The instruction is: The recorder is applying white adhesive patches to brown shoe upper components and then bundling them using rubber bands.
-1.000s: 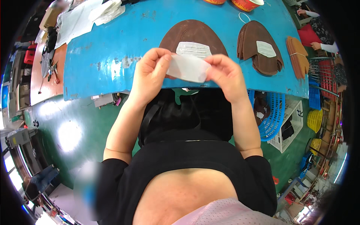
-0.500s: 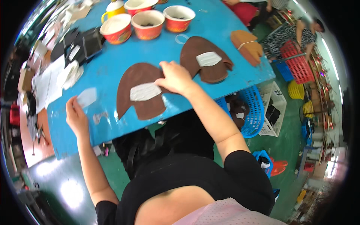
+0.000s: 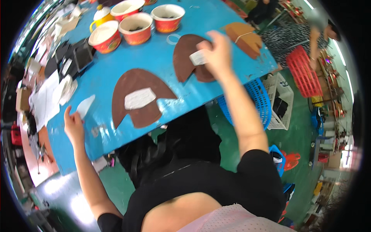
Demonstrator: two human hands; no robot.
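Note:
My left hand (image 3: 74,127), at the table's left front, pinches the edge of a thin translucent white patch (image 3: 85,106), which stands tilted. Flat in front of me lies a brown shoe-upper-like piece (image 3: 135,81) bearing a whitish patch (image 3: 140,99). Farther right is a second brown piece (image 3: 187,50), also with a white patch (image 3: 197,58). My right hand (image 3: 218,54), somewhat blurred, hovers over that piece's right side with thumb and fingers apart. It hides part of the piece and its patch; whether it touches them I cannot tell.
Red-and-white paper bowls (image 3: 135,29) and a yellow cup (image 3: 102,15) stand at the back of the blue table (image 3: 162,62). Tan pieces bound with a band (image 3: 243,38) lie at right. Black pieces (image 3: 73,56) lie left. Below the right edge are a blue basket (image 3: 259,102) and white crate (image 3: 281,100).
My right hand has left the nearer brown piece and moved right and away to the second one. The translucent patch at my left hand has tilted up. The whole view has shifted slightly.

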